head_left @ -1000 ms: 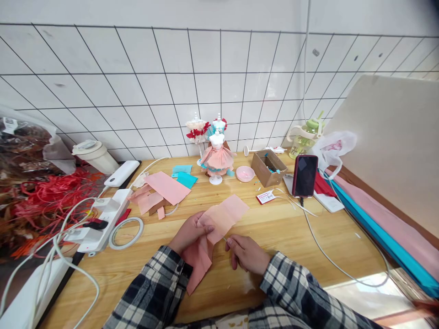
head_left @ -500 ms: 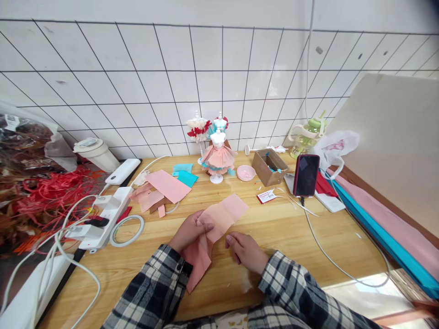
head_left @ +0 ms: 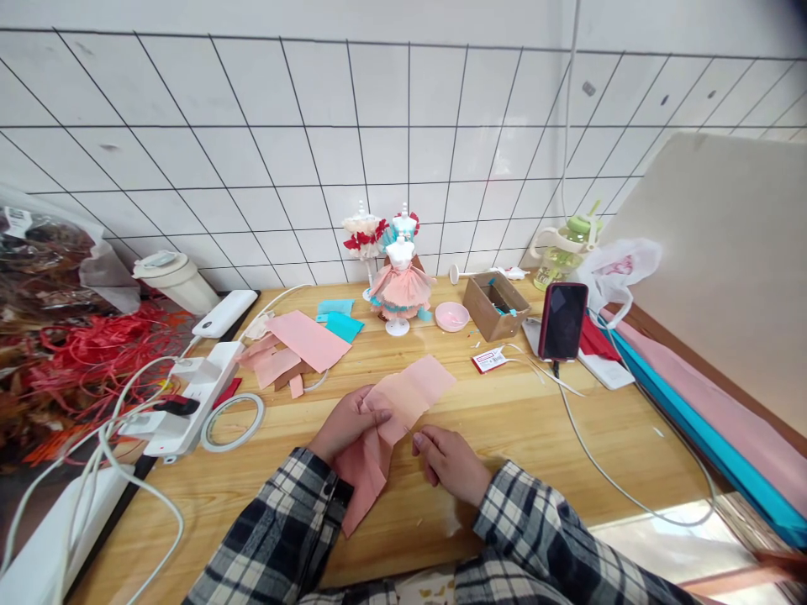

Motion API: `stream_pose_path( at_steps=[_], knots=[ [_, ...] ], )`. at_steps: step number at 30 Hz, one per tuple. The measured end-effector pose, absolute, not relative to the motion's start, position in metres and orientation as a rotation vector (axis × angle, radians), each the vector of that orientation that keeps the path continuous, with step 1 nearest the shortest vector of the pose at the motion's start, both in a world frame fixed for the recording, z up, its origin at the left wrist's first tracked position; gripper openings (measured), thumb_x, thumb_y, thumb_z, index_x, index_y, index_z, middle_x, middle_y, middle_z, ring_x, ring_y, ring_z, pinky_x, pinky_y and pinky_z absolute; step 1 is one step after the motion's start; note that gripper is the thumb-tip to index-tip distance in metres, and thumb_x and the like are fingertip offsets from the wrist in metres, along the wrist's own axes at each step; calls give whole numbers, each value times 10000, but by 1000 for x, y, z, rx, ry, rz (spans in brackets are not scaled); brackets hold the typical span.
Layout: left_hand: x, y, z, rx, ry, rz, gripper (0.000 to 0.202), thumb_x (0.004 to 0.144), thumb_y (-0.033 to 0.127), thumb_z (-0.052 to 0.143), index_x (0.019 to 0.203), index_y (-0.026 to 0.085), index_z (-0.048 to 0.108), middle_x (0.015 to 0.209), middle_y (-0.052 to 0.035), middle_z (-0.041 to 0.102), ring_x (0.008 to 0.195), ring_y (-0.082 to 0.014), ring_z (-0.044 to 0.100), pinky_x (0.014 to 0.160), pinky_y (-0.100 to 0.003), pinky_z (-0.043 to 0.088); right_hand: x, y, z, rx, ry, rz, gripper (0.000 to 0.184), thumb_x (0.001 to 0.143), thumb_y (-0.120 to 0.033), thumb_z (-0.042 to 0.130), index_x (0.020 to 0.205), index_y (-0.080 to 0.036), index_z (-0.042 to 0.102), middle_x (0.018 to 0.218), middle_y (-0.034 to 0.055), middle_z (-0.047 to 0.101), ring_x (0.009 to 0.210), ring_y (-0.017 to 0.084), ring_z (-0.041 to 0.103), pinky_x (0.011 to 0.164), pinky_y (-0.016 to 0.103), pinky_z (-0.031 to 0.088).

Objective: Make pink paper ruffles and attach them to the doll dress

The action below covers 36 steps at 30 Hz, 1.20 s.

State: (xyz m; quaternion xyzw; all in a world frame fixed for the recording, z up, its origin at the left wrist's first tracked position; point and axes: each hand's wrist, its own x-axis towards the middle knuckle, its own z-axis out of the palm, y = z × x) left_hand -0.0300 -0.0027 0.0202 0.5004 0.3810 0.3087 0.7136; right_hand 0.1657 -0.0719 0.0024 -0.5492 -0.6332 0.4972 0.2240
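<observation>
A long strip of pink crepe paper is pinched in my left hand, thumb on top. Its flat end reaches up to the right, while the gathered lower part hangs below my fingers. Just right of the strip's edge, my right hand is closed in a pinch. Something very thin seems to stick out from its fingertips toward the paper, too small to name. Beyond both hands stands a small white dress form in a pink and turquoise paper skirt, with two more dressed forms behind it.
Pink paper pieces and turquoise pieces lie at left, near a tape roll and a power strip. A pink bowl, a brown box and a phone with its cable stand at right.
My right hand has shifted very slightly at the paper's edge, and the thin thing at its fingertips shows a little more. My left hand keeps the same hold.
</observation>
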Motion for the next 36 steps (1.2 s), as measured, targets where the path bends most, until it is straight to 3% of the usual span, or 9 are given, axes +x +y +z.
stream_pose_path(
  at_steps=[12, 18, 36],
  knots=[
    [-30, -3, 18, 1070, 852, 685, 514, 702, 363, 760, 1149, 156, 610, 1135, -92, 693, 1019, -267, 627, 905, -373, 479, 165, -72, 5, -1533, -1726, 1307, 327, 979, -371, 367, 737, -207, 515, 496, -48, 468, 467, 117, 450, 543, 236, 345],
    [-33, -1, 17, 1080, 902, 679, 472, 656, 337, 794, 1059, 152, 632, 1066, -72, 718, 930, -237, 650, 832, -337, 498, 167, -74, 4, -1524, -1716, 1338, 335, 990, -383, 348, 775, -202, 530, 474, -58, 475, 447, 111, 462, 533, 221, 356],
    [-39, -3, 12, 1005, 766, 727, 496, 678, 308, 783, 1117, 148, 615, 1074, -83, 713, 950, -250, 654, 820, -335, 501, 170, -76, 8, -1515, -1765, 1402, 390, 1004, -408, 310, 819, -190, 575, 435, -63, 496, 427, 97, 476, 551, 212, 381]
  ],
)
